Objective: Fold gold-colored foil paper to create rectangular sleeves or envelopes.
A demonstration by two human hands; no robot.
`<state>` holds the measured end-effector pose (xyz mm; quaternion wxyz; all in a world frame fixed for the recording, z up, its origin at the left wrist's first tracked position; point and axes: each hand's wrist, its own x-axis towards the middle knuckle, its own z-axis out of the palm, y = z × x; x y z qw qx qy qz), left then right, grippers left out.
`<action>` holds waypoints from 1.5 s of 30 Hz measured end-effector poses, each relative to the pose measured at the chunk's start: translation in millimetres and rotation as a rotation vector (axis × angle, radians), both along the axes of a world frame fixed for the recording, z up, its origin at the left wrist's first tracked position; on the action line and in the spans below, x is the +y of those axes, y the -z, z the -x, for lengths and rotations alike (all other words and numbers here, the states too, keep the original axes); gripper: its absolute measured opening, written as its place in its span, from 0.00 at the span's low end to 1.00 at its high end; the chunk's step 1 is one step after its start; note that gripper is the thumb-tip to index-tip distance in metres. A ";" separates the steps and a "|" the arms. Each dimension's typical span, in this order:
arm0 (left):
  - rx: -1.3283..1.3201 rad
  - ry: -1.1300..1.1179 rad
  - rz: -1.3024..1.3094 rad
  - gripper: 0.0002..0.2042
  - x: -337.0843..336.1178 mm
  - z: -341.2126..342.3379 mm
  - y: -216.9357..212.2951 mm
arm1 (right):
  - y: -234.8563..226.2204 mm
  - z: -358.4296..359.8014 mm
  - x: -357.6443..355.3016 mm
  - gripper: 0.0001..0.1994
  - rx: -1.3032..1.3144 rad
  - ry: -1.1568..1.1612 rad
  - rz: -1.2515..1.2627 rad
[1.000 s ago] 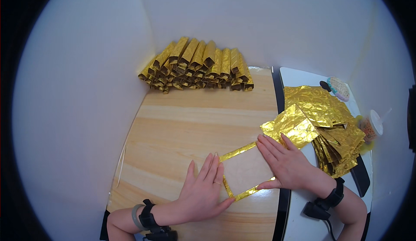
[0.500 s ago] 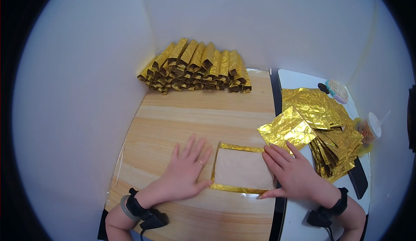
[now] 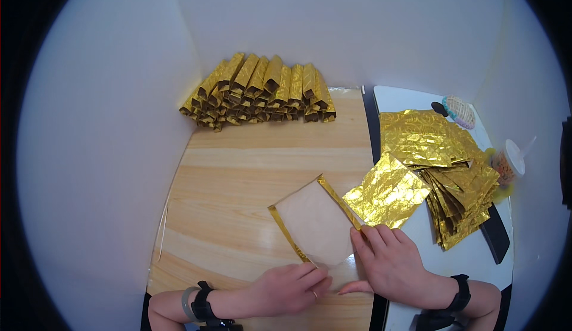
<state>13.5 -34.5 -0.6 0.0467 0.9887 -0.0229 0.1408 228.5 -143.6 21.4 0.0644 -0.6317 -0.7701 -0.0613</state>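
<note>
A pale-backed sheet of gold foil paper (image 3: 316, 221) lies turned at an angle on the wooden table, with narrow gold folds along two opposite edges. My left hand (image 3: 292, 290) has its fingers curled together at the sheet's near corner, by the lower end of the left gold fold; the fingertips are partly hidden. My right hand (image 3: 393, 265) rests at the sheet's right corner, fingertips at the end of the other fold and thumb spread apart on the table. Just beyond it, a loose gold sheet (image 3: 387, 191) lies shiny side up.
Many gold paper tubes (image 3: 262, 90) are piled at the far left of the wooden table (image 3: 238, 176). On the white surface (image 3: 402, 96) at right lies a fanned stack of gold sheets (image 3: 462, 194). A plastic cup (image 3: 507, 163) and a knitted-looking oval item (image 3: 459, 112) are beside it.
The pale-backed sheet has turned from square-on to slanted. My left hand has moved toward me and right, from flat on the table to the sheet's near corner. My right hand has shifted slightly nearer.
</note>
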 end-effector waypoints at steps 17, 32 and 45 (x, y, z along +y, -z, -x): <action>-0.031 -0.275 0.190 0.13 4.7 1.2 2.3 | 11.7 -28.5 9.2 0.19 0.034 -0.249 -0.173; -0.059 -0.273 0.133 0.16 10.3 5.2 -6.1 | 14.2 -33.4 6.7 0.13 -0.039 -0.336 -0.310; -0.130 -0.195 0.164 0.16 16.5 5.4 2.9 | 17.6 -33.9 6.2 0.12 0.215 -0.347 -0.265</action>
